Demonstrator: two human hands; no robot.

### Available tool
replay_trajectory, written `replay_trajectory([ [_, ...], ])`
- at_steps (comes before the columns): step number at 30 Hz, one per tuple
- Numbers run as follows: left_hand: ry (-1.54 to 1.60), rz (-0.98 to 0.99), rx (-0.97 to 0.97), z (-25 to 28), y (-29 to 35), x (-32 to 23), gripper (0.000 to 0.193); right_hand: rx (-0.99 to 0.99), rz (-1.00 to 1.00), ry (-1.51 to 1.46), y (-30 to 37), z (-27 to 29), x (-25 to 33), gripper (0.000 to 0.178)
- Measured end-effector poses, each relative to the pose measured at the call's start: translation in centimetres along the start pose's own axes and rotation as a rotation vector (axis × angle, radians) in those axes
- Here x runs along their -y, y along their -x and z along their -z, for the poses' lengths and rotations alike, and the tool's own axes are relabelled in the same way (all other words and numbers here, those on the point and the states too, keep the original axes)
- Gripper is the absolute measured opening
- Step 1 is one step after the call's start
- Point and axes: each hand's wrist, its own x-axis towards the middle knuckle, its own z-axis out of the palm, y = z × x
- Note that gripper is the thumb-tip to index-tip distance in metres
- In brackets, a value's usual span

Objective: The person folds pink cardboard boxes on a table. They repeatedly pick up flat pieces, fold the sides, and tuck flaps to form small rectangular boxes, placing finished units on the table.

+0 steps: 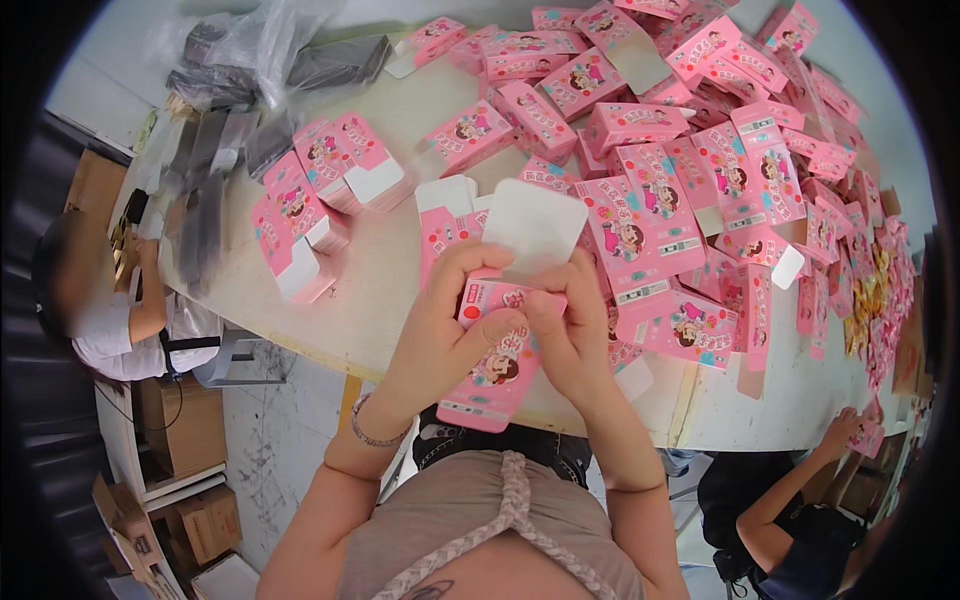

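Note:
Between my two hands is a pink carton point(497, 372) with a cartoon figure on its front, held over the table's near edge. Its white end flap point(537, 222) stands up and open at the far end. My left hand point(462, 310) wraps the carton's left side, its thumb pressed on the front. Around the right upper corner close the fingers of my right hand point(567, 318), its thumb also on the front. Just beyond my left hand lie flat pink cartons point(440, 215). To the right, a heap of formed pink cartons point(628, 225) comes close to my right hand.
Stacks of flat pink cartons point(292, 205) stand on the white table point(385, 330) at left. Behind them lie grey bundles and clear plastic point(275, 45). Gold and pink packets point(880, 300) pile at far right. One person point(120, 320) works at left, another point(800, 540) at lower right.

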Motion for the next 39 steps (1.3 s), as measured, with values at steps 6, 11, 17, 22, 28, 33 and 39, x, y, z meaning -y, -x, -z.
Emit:
replay_trajectory([
  [6, 0.082, 0.002, -0.015, -0.7, 0.0, 0.2, 0.047, -0.237, -0.047, -0.459, -1.2, -0.9, 1.1, 0.024],
  [11, 0.178, -0.218, -0.041, -1.0, 0.4, 1.3, 0.059, -0.079, -0.186, -0.424, -2.0, 0.8, 2.0, 0.019],
  [17, 0.305, -0.28, -0.064, -0.5, 0.5, 1.6, 0.059, 0.101, -0.166, -0.259, -1.1, 1.4, 3.1, 0.029],
  [22, 0.059, -0.247, 0.005, 0.6, 1.3, 2.8, 0.042, 0.282, -0.301, -0.179, 0.3, 2.1, 4.6, 0.03],
  [28, 0.294, -0.384, -0.639, 3.9, -1.3, 3.8, 0.039, -0.39, -0.471, -0.519, -2.2, 4.6, 2.7, 0.057],
  [33, -0.089, -0.077, -0.536, 3.3, -1.2, 7.5, 0.039, 0.155, -0.225, 0.678, -0.4, -4.7, -3.2, 0.078],
  [39, -0.277, 0.05, -0.484, 3.2, -0.5, 9.0, 0.044, 0.236, -0.561, 0.634, -1.9, -4.0, -5.3, 0.071],
])
